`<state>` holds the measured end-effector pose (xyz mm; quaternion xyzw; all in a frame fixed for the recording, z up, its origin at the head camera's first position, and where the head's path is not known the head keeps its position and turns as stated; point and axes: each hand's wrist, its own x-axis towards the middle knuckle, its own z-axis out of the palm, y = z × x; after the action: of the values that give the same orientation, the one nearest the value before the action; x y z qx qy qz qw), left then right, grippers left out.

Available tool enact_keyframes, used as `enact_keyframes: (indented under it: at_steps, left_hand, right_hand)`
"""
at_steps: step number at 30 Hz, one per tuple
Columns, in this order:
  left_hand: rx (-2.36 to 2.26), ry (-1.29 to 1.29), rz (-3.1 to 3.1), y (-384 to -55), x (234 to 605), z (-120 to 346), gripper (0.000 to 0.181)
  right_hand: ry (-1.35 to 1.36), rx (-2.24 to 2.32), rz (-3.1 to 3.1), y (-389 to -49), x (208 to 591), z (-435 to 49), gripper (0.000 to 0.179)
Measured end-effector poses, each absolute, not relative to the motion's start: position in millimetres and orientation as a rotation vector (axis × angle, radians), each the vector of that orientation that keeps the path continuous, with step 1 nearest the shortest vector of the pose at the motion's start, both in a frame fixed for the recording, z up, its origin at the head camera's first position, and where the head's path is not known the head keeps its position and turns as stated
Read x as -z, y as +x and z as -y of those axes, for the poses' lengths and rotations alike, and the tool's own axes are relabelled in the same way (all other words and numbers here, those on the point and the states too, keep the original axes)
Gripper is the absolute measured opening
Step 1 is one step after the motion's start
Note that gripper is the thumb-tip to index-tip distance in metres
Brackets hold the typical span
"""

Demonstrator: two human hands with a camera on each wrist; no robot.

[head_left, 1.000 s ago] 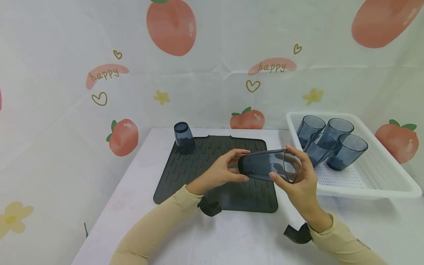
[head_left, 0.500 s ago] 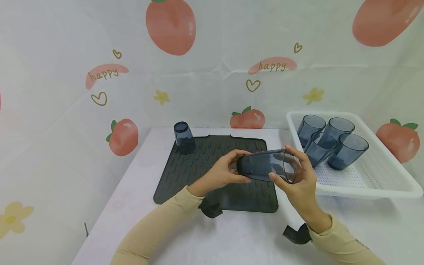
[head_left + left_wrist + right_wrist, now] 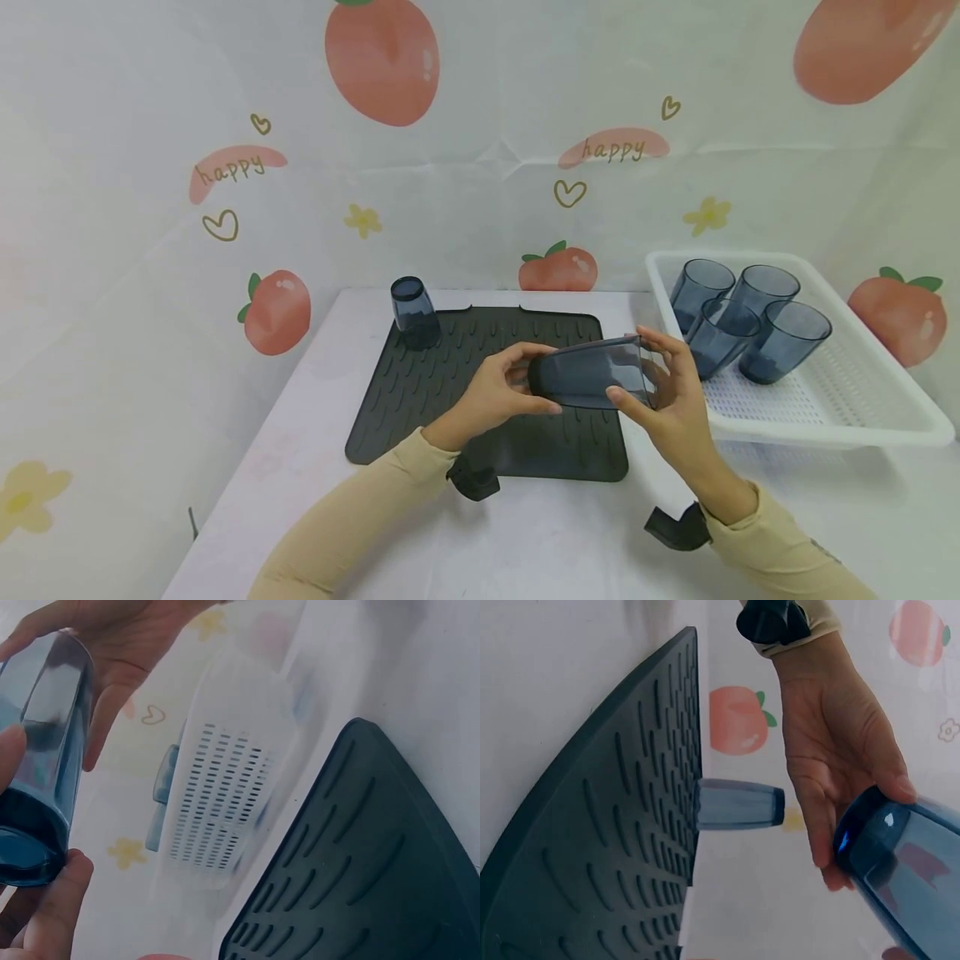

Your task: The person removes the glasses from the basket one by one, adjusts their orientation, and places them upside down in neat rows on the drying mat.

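Observation:
A blue-tinted drinking glass [image 3: 585, 375] lies on its side in the air above the dark drying mat [image 3: 390, 408], its base to the left and mouth to the right. My left hand [image 3: 497, 392] holds the base end, thumb below and fingers behind. At the mouth end, my right hand [image 3: 678, 408] grips the glass between thumb and fingers. The right wrist view shows the thick base of the glass [image 3: 922, 862] against the left hand's thumb and fingers. Another glass [image 3: 415, 312] stands upside down at the mat's back left corner.
To the right stands a white perforated plastic basket [image 3: 832, 437]. Several matching glasses [image 3: 783, 342] stand mouth up in its left part, some leaning. A white backdrop [image 3: 465, 192] printed with fruit and flowers rises behind the white table [image 3: 555, 533].
Both hands have shifted slightly left with the glass. Its mouth has turned a little, so the rim opening shows narrower now. The basket and the standing glass stay put.

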<state>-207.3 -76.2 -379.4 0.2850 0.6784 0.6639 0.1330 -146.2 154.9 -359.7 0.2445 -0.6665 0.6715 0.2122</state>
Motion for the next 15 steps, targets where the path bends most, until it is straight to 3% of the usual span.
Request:
enact_keyframes:
  at_steps: [15]
  left_hand:
    - [-2.092, 0.950, -1.865, -210, 368, 91, 0.073]
  right_hand:
    - [0.639, -1.964, 2.169, -150, 368, -166, 0.083]
